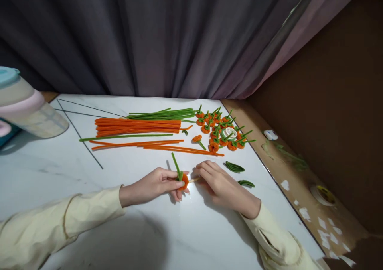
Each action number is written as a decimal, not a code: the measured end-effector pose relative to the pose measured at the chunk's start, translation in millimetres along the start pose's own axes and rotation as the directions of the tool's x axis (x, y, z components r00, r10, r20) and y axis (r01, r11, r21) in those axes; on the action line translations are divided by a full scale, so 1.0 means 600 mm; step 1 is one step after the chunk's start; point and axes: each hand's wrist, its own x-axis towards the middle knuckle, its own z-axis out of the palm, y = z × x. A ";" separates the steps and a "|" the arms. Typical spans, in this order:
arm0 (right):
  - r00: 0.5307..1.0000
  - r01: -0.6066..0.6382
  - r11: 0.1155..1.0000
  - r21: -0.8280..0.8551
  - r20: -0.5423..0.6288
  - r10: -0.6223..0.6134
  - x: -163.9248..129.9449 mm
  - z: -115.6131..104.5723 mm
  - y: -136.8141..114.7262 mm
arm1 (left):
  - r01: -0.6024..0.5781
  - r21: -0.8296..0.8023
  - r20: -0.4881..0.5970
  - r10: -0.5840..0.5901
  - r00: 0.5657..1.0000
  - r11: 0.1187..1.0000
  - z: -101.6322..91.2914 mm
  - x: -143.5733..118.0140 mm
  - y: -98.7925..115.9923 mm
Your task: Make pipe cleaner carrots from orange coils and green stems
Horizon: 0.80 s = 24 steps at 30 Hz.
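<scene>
My left hand [155,185] pinches a small orange pipe-cleaner flower [184,181] with a green stem [176,164] that sticks up and back. My right hand [220,182] holds a thin pale stick [194,180] whose tip meets the flower's right side. Both hands rest low on the white marble table [89,190], both in cream sleeves. Behind them lie long orange pipe cleaners [137,126] and long green pipe cleaners [163,113].
A heap of finished orange flowers [221,130] with a white tape roll [229,133] sits at the back right. Two green leaf loops [235,166] lie right of my hand. Thin wires [79,133] lie at the left, near a tipped plastic jug [26,108]. A curtain hangs behind.
</scene>
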 end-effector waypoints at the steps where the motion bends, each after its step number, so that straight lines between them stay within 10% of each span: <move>1: 1.000 -0.012 0.999 -0.047 0.028 0.013 -0.001 0.002 -0.005 | 0.001 -0.011 0.011 -0.001 1.000 1.000 0.001 -0.001 0.001; 9: 0.998 0.031 0.926 -0.377 0.059 -0.009 -0.012 0.012 -0.006 | -0.018 -0.123 0.124 0.033 0.992 0.992 -0.004 -0.018 0.027; 18: 0.996 -0.029 0.998 -0.061 0.081 0.034 -0.012 -0.039 0.001 | 0.092 0.085 0.139 -0.104 0.985 0.992 -0.029 -0.031 0.062; 24: 0.962 0.231 0.784 -0.576 0.017 -0.271 0.015 -0.071 -0.052 | 0.192 0.004 0.301 -0.184 0.936 0.981 -0.045 -0.031 0.056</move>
